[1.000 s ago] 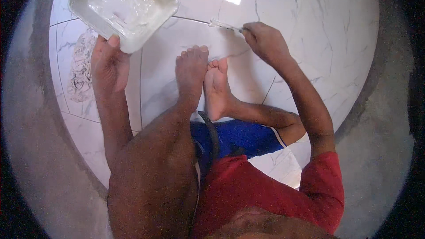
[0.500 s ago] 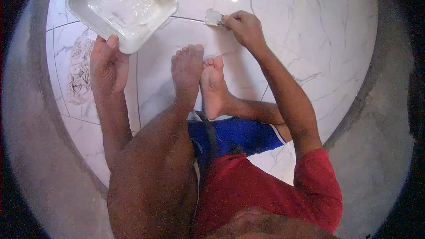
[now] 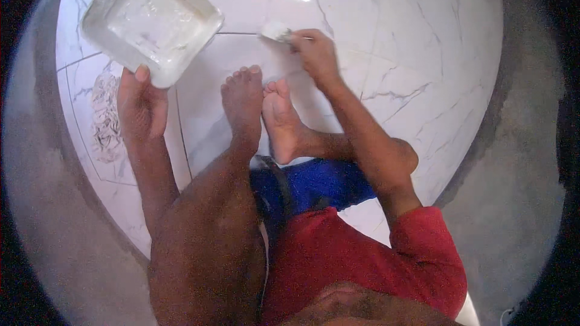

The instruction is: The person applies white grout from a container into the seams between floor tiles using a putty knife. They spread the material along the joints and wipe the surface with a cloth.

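Note:
My left hand (image 3: 142, 105) grips a square white plastic tub (image 3: 188, 49) by its near corner, the thumb over the rim. Smears of wet white paste coat the tub's inside. In my right hand (image 3: 315, 54), closed fingers hold a small flat scraper (image 3: 275, 30) covered with white paste. The scraper is a little blurred, just over the dark joint line between marbled floor tiles (image 3: 235, 48). Whether it touches the floor I cannot tell.
A crumpled pale cloth (image 3: 106, 124) lies on the tiles left of my left wrist. My bare feet (image 3: 243, 99) rest on the floor between my hands. Grey bare cement (image 3: 519, 205) borders the tiles on both sides. Light reflects off the far tiles.
My right hand and the scraper have moved left and slightly nearer along the joint. The tub in my left hand sits slightly further left and lower in view, as the whole view shifts a little.

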The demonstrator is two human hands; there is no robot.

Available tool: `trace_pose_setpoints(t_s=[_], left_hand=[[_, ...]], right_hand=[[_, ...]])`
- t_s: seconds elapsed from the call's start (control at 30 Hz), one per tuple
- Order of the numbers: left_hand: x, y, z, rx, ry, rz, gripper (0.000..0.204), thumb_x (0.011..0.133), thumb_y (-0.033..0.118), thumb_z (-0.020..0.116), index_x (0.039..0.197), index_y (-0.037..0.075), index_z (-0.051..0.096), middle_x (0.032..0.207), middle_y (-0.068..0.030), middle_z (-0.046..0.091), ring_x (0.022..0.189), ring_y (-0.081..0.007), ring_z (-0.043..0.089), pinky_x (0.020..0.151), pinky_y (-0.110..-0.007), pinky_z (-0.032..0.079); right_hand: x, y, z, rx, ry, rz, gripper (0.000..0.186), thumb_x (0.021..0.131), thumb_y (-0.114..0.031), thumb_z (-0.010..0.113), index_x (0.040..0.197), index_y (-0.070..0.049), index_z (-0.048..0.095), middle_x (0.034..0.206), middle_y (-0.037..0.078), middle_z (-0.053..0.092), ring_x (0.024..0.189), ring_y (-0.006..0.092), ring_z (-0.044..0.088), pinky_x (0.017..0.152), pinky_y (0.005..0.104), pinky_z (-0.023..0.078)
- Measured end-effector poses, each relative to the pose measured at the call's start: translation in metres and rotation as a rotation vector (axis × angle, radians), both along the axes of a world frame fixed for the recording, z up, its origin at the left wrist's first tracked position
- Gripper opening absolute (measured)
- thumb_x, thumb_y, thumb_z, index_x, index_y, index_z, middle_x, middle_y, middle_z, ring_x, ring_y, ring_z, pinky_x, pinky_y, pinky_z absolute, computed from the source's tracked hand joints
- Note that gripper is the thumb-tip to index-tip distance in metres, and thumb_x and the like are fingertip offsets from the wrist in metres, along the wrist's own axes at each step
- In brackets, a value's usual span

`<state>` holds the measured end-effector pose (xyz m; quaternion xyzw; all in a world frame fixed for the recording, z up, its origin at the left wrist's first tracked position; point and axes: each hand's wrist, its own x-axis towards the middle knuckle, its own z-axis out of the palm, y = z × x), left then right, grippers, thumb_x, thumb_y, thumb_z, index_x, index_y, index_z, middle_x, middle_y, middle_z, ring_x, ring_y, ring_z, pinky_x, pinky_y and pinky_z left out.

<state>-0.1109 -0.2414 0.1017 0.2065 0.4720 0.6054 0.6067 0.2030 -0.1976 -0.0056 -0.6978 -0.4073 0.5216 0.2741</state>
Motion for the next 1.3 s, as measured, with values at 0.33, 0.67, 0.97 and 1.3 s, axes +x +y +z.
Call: trace_pose_setpoints(t_s=[0.33,0.67,0.97,1.3], left_hand=[[-0.004,0.002,-0.010,0.030,-0.110,-0.042,0.080,0.091,0.020,0.073,0.153,-0.003,0.028,0.156,-0.0198,0.039,0.142,-0.0349,0.042,0.122,-0.054,0.031],[0.000,0.002,0.004,0.018,-0.096,-0.023,0.081,0.087,0.018,0.077,0.150,-0.007,0.031,0.150,-0.0163,0.045,0.138,-0.0274,0.046,0.119,-0.042,0.037],[0.031,0.012,0.017,-0.034,-0.046,0.066,0.071,0.086,0.029,0.081,0.138,-0.006,0.046,0.124,-0.0163,0.065,0.099,-0.0183,0.066,0.080,-0.026,0.057],[-0.008,0.003,-0.012,0.029,-0.180,0.002,0.087,0.087,0.012,0.075,0.154,-0.004,0.022,0.156,-0.0227,0.036,0.143,-0.0393,0.039,0.123,-0.059,0.027]], right_hand=[[0.013,-0.034,0.011,0.090,-0.233,-0.016,0.028,0.088,-0.026,0.069,0.106,-0.005,0.068,0.093,0.024,0.073,0.090,0.0362,0.073,0.083,0.0430,0.056],[0.097,-0.031,0.041,0.063,-0.307,-0.061,0.036,0.084,-0.030,0.076,0.105,0.000,0.071,0.093,0.015,0.073,0.084,0.0206,0.069,0.078,0.0333,0.056],[-0.043,0.018,0.013,0.347,-0.448,0.323,0.031,0.084,-0.033,0.070,0.096,-0.004,0.068,0.083,0.022,0.071,0.082,0.0402,0.072,0.075,0.0477,0.059],[-0.010,0.009,0.025,0.220,-0.715,0.752,0.026,0.096,-0.032,0.049,0.102,-0.015,0.068,0.094,0.015,0.071,0.085,0.0360,0.071,0.075,0.0517,0.056]])
